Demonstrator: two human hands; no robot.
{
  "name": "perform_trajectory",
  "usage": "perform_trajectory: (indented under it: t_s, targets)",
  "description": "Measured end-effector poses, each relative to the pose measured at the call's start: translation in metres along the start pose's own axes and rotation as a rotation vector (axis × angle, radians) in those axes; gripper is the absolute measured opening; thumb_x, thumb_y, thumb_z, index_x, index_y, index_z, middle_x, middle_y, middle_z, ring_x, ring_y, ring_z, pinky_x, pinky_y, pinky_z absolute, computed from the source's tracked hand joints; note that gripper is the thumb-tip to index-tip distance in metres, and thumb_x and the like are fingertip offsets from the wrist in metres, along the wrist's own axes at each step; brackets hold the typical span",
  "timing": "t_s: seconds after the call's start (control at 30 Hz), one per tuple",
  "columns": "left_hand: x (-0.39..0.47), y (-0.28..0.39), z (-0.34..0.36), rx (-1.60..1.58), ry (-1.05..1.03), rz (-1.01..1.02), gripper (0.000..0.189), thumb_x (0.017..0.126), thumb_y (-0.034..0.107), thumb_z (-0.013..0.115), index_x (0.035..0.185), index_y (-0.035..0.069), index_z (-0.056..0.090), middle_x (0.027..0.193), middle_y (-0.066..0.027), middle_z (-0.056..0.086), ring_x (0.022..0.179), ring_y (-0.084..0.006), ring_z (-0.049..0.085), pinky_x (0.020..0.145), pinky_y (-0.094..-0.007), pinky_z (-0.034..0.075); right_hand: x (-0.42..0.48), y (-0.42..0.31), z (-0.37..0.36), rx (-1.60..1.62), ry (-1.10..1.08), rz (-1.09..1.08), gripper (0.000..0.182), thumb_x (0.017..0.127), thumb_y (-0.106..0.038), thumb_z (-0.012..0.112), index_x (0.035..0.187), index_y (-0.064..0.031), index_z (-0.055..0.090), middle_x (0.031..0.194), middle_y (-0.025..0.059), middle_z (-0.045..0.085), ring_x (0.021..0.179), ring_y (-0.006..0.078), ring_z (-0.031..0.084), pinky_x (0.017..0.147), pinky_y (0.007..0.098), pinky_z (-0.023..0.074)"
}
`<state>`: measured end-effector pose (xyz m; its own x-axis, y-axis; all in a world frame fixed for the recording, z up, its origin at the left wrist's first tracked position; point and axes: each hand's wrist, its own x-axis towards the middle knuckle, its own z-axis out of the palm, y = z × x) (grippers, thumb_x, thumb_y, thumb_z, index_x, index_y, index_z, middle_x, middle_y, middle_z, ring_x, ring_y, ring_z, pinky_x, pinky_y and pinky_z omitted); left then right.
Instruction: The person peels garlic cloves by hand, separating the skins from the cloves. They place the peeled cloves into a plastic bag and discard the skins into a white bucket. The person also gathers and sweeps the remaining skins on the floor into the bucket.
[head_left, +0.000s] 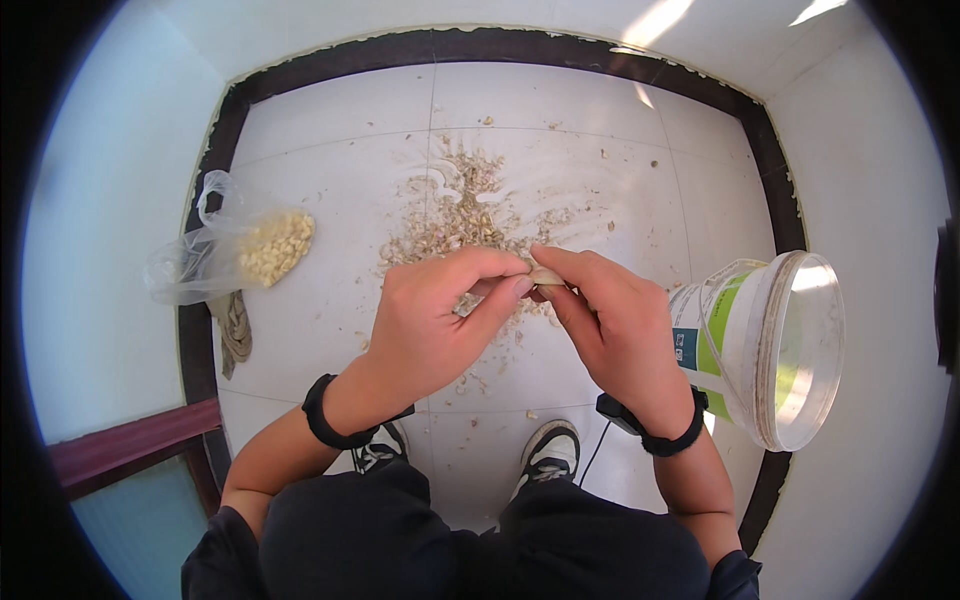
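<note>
Both hands meet in front of me over a tiled floor. My right hand pinches a pale garlic clove between thumb and fingertips. The thumb and forefinger of my left hand close on the clove's left end. Beneath and beyond them, a heap of garlic skins and bits spreads over the floor. At the left lies a clear plastic bag with many peeled garlic cloves in it. What the curled fingers cover is hidden.
At the right, a white and green plastic bucket lies tilted with its mouth outward. A crumpled cloth rests by the dark baseboard at the left. Walls enclose the floor on three sides. My shoes stand close below the hands, a thin black cable beside one.
</note>
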<state>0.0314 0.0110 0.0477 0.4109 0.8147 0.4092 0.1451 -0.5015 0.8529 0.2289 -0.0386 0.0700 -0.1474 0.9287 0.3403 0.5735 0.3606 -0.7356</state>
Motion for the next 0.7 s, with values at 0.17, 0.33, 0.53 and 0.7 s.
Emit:
perform_trajectory:
  t_s: [0.17, 0.33, 0.53, 0.7]
  targets:
    - [0.003, 0.001, -0.001, 0.031, -0.092, 0.053, 0.007, 0.097, 0.001, 0.069, 0.104, 0.000, 0.068, 0.090, -0.0107, 0.077, 0.077, -0.0227, 0.077, 0.065, -0.0299, 0.058, 0.001, -0.001, -0.004, 0.057, -0.013, -0.003, 0.030, 0.092, 0.002, 0.070, 0.122, -0.0009, 0.069, 0.100, 0.0148, 0.074, 0.085, 0.0308, 0.073, 0.073, 0.0367, 0.0589]
    - [-0.001, -0.005, 0.001, 0.108, -0.085, 0.129, 0.009, 0.096, -0.001, 0.068, 0.105, 0.001, 0.064, 0.084, -0.0119, 0.073, 0.070, -0.0279, 0.071, 0.060, -0.0348, 0.055, 0.003, -0.004, -0.005, 0.067, -0.037, -0.018, 0.029, 0.092, 0.002, 0.069, 0.121, -0.0001, 0.069, 0.098, 0.0145, 0.073, 0.086, 0.0313, 0.073, 0.075, 0.0371, 0.0585]
    - [-0.003, -0.008, 0.004, 0.316, -0.037, 0.243, 0.014, 0.090, -0.002, 0.071, 0.101, 0.002, 0.062, 0.079, -0.0120, 0.069, 0.064, -0.0288, 0.067, 0.055, -0.0363, 0.053, 0.003, -0.005, -0.003, 0.090, -0.039, 0.003, 0.026, 0.093, 0.003, 0.068, 0.119, 0.0003, 0.069, 0.097, 0.0153, 0.073, 0.086, 0.0327, 0.073, 0.074, 0.0374, 0.0580]
    - [-0.003, -0.013, 0.002, 0.371, -0.015, 0.283, 0.018, 0.087, -0.002, 0.074, 0.101, 0.003, 0.063, 0.077, -0.0103, 0.069, 0.063, -0.0269, 0.066, 0.054, -0.0351, 0.052, 0.001, -0.004, -0.001, 0.102, -0.056, 0.058, 0.024, 0.094, 0.002, 0.067, 0.118, 0.0008, 0.069, 0.097, 0.0173, 0.073, 0.085, 0.0347, 0.073, 0.073, 0.0381, 0.0582]
